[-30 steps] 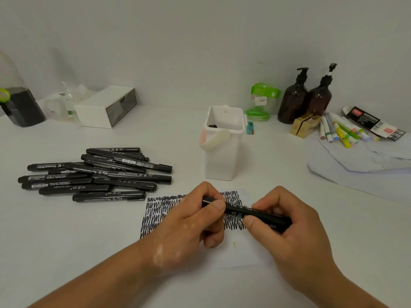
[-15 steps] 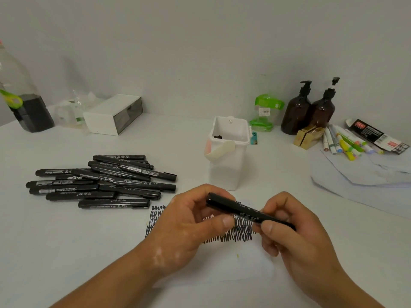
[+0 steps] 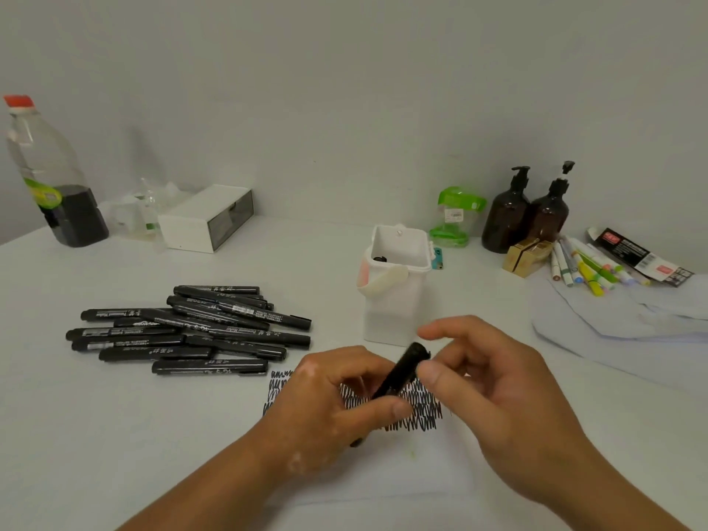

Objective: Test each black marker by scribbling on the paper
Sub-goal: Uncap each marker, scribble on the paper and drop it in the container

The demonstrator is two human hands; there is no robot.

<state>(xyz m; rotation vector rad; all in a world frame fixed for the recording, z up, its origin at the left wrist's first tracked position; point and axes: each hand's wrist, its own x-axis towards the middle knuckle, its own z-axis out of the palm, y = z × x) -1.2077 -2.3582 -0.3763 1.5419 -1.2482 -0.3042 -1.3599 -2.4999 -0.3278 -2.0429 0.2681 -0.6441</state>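
My left hand [image 3: 329, 412] grips a black marker [image 3: 398, 373] by its lower half, above the white paper [image 3: 402, 473]. The marker tilts up and to the right. Its upper end sits between the thumb and forefinger of my right hand [image 3: 509, 408]; the thumb tip rests against it and the forefinger is lifted clear. Dense black scribbles [image 3: 421, 412] cover the paper's top strip, partly hidden by both hands. A pile of several more black markers [image 3: 184, 331] lies to the left of the paper.
A white lidded container [image 3: 394, 312] stands just behind my hands. At the back are a bottle of dark liquid [image 3: 53, 185], a white box [image 3: 207, 220], a green clear pack [image 3: 456, 216] and two brown pump bottles [image 3: 509, 212]. Coloured markers [image 3: 586, 270] and loose sheets [image 3: 613, 323] lie at the right.
The marker swung from nearly level to steeply tilted in my left hand. My right hand loosened from gripping its right end, with the fingers now spread. The view tipped upward.
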